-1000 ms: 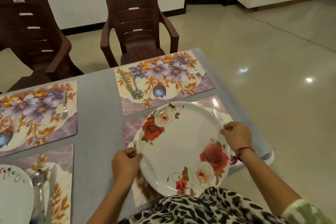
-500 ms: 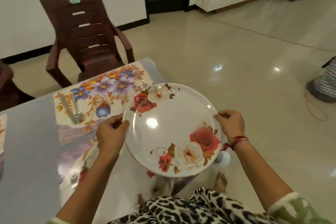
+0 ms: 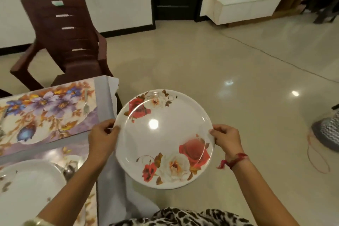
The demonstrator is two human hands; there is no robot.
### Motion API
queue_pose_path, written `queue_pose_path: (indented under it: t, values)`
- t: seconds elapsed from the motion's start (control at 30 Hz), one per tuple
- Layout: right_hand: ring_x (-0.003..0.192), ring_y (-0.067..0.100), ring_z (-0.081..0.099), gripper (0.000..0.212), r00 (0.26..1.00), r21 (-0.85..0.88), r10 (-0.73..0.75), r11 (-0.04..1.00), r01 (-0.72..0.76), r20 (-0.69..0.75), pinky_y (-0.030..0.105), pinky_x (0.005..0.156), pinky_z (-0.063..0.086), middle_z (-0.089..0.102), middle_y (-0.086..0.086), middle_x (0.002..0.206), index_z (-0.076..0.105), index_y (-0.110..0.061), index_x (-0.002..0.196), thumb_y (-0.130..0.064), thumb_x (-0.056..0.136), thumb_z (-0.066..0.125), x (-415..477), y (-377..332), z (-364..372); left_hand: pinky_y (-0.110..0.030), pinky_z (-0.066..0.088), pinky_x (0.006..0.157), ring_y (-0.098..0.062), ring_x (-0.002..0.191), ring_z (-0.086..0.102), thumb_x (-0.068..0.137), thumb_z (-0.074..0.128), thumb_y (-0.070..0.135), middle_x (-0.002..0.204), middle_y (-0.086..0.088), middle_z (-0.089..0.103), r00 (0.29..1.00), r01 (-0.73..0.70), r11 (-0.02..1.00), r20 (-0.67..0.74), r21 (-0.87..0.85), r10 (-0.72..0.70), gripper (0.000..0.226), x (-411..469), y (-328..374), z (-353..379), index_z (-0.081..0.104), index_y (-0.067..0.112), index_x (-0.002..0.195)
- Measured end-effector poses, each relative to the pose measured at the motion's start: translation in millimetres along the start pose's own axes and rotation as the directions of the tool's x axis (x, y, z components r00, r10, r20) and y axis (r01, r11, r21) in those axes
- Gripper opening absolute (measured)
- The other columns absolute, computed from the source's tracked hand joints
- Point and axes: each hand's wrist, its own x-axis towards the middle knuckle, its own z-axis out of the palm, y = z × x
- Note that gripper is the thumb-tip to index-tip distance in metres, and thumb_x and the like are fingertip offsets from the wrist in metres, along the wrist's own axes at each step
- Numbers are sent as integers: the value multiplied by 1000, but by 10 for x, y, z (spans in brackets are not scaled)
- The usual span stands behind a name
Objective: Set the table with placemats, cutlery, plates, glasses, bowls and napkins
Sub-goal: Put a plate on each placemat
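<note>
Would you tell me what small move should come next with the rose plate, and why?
Probably carry the rose plate left and forward onto the flowered placemat: the left hand and right hand grip its rim out over the floor, and that placemat shows a fork but no plate.

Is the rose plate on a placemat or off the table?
Off the table. The left hand and right hand grip the rose plate by its rim; floor shows beneath it, past the table.

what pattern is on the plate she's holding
White plate with red and cream roses, head view.
</note>
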Motion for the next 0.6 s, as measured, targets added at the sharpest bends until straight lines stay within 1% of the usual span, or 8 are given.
queue_pose_path:
  t: [0.07,0.13,0.2,0.33,0.43,0.5,0.53,0.6]
  values:
    - [83,30,68,17,998,4,-5,1000,5,60,41,77,57,72,10,85,72,-12,83,2,80,64,280,-121,31,-23,47,65,-7,76,62,90,60,11,81,12,65,998,33,999,-50,-5,-33,21,36,52,82,69,20,106]
    - [85,31,69,17,992,16,-1,1000,-1,126,38,75,58,72,12,87,72,-7,90,3,80,64,545,-232,141,-24,47,67,-9,76,61,90,59,12,88,6,67,991,73,997,-113,-14,-74,22,94,79,117,69,16,110]
    - [86,31,69,17,983,15,-4,1000,2,183,39,76,58,71,13,89,71,-5,92,3,79,65,764,-343,292,-26,48,71,-14,79,62,91,59,11,96,0,67,977,108,993,-178,-38,-113,25,177,82,108,68,14,114]
    - [85,28,69,17,955,-8,-35,999,39,293,37,74,58,71,13,90,70,-4,94,3,79,66,1181,-616,670,-25,49,68,-14,79,63,90,59,11,96,-2,69,943,161,983,-281,-86,-179,25,385,41,64,69,15,112]
    - [84,29,69,17,924,-27,-58,997,74,378,35,71,58,71,15,91,69,-2,94,5,80,64,1497,-915,1055,-33,53,76,-20,82,65,89,60,10,92,-3,70,895,201,969,-376,-144,-241,23,703,-7,12,71,14,109]
    - [83,30,68,16,904,-38,-79,994,105,419,35,70,57,70,16,90,69,-2,92,6,80,63,1668,-1138,1275,-32,49,75,-19,83,63,89,60,11,91,0,68,868,220,963,-420,-154,-265,22,891,5,12,71,14,108]
    - [83,30,68,16,887,-52,-92,990,129,452,35,70,57,70,17,90,69,-2,91,7,80,62,1773,-1274,1423,-31,47,76,-18,84,62,89,60,11,94,0,68,845,242,957,-450,-160,-289,22,1001,3,-6,71,14,108]
    - [83,30,68,15,855,-88,-108,980,176,508,35,70,57,70,17,89,69,-2,91,6,80,62,1982,-1534,1729,-32,49,79,-19,89,62,89,62,14,103,-3,70,801,275,942,-496,-193,-335,24,1230,-18,-49,70,11,111]
